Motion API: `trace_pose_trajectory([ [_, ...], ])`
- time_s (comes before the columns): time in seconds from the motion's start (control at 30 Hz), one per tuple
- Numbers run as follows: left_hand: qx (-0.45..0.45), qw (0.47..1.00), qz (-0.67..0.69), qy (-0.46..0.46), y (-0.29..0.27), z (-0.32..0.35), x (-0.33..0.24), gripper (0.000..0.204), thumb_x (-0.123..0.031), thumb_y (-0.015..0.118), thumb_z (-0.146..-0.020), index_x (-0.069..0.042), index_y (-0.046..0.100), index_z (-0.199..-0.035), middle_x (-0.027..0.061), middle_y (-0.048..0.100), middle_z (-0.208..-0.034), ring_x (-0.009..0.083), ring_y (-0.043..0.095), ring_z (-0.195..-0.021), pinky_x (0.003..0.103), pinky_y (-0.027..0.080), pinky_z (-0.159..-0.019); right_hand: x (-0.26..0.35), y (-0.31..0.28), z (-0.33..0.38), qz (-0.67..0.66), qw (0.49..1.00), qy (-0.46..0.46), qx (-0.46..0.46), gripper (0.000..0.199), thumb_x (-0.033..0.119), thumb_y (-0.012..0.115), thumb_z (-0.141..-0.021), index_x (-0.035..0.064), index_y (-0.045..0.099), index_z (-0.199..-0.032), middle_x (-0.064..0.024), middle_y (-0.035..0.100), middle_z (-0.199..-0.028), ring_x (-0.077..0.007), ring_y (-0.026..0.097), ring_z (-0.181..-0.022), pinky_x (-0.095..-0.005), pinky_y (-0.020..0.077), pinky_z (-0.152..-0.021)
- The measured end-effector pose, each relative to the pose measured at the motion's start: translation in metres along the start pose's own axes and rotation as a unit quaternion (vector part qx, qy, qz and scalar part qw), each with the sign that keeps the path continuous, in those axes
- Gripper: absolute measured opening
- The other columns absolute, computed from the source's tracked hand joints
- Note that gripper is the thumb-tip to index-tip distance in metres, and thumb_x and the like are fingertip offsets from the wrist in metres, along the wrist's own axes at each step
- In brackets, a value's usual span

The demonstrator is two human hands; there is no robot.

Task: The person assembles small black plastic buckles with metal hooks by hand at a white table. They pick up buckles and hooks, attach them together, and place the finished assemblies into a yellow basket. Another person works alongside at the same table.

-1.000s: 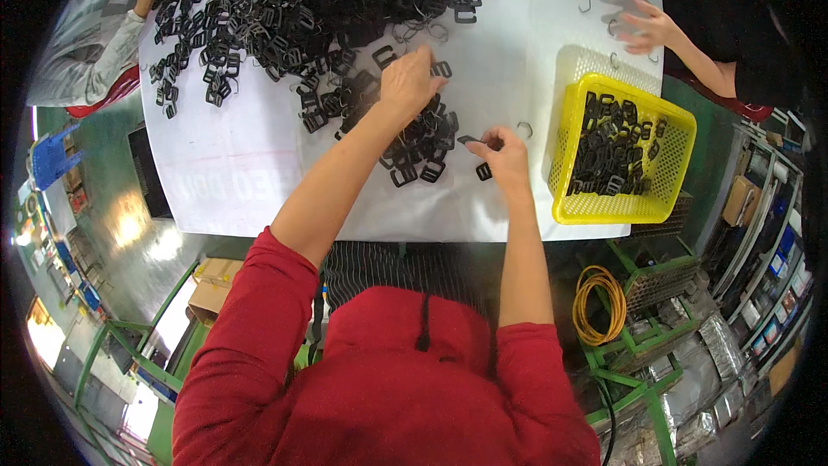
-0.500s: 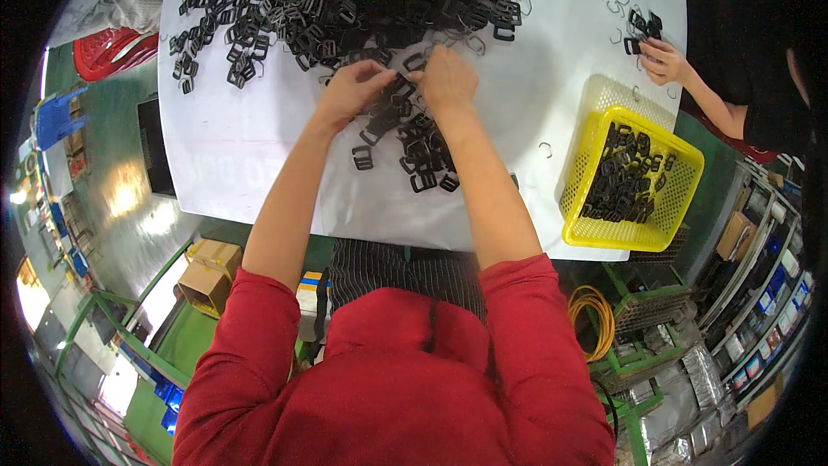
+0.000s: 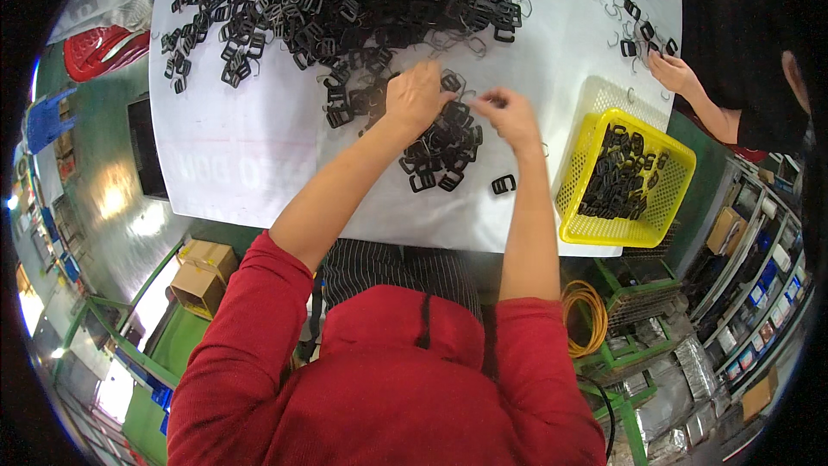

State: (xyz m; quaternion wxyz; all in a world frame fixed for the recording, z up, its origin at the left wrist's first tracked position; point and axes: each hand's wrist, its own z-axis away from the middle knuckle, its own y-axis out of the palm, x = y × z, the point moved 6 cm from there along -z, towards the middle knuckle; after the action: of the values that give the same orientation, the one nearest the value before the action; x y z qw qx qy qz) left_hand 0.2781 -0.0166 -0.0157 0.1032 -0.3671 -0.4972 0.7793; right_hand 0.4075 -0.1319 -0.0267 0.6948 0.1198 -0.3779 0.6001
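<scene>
Black slotted strap buckles (image 3: pixel 442 151) lie in a small heap on the white table. Over the upper left of this heap is my left hand (image 3: pixel 416 97), slightly blurred, with its fingers bent and closed. A black buckle (image 3: pixel 450 82) shows right at its fingertips; whether it is gripped is unclear. To the right of the heap my right hand (image 3: pixel 511 116) is raised, thumb and fingers pinched together. Something small and dark shows at that pinch, too blurred to name. One loose buckle (image 3: pixel 503 184) lies below my right hand, beside the forearm.
A large pile of black buckles (image 3: pixel 362 0) covers the table's far side, with thin wire hooks (image 3: pixel 466 41) at its edge. A yellow basket (image 3: pixel 565 231) holding buckles stands at the right. Beyond it, a co-worker's hands (image 3: pixel 677 76) handle buckles.
My hands have moved apart: the left went right over the small heap, the right swung outward. A loose buckle now lies beside my right forearm. The co-worker's second hand has come into view.
</scene>
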Motion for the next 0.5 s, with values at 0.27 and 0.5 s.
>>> trace_pose_trajectory([
  [0.27,0.131,0.967,0.206,-0.070,-0.039,-0.001,0.034,0.033,-0.030,0.070,-0.072,-0.001,0.065,-0.088,0.0128,0.065,-0.076,0.0253,0.062,-0.071,0.033,0.047,-0.065,-0.012,0.014,0.000,0.132,0.990,-0.042,-0.042,0.027,0.031,0.072,-0.068,0.0061,0.067,-0.079,-0.0122,0.066,-0.078,-0.0271,0.064,-0.077,-0.0381,0.0485,-0.069],
  [0.5,0.190,0.872,0.415,-0.179,-0.027,0.013,0.050,0.026,-0.029,0.060,-0.086,-0.005,0.059,-0.075,0.0014,0.053,-0.070,0.0109,0.049,-0.059,0.022,0.038,-0.050,0.017,0.043,0.013,0.416,0.898,-0.103,-0.105,0.029,0.034,0.072,-0.069,0.0083,0.068,-0.081,-0.0113,0.066,-0.079,-0.0273,0.064,-0.079,-0.0380,0.0492,-0.070],
])
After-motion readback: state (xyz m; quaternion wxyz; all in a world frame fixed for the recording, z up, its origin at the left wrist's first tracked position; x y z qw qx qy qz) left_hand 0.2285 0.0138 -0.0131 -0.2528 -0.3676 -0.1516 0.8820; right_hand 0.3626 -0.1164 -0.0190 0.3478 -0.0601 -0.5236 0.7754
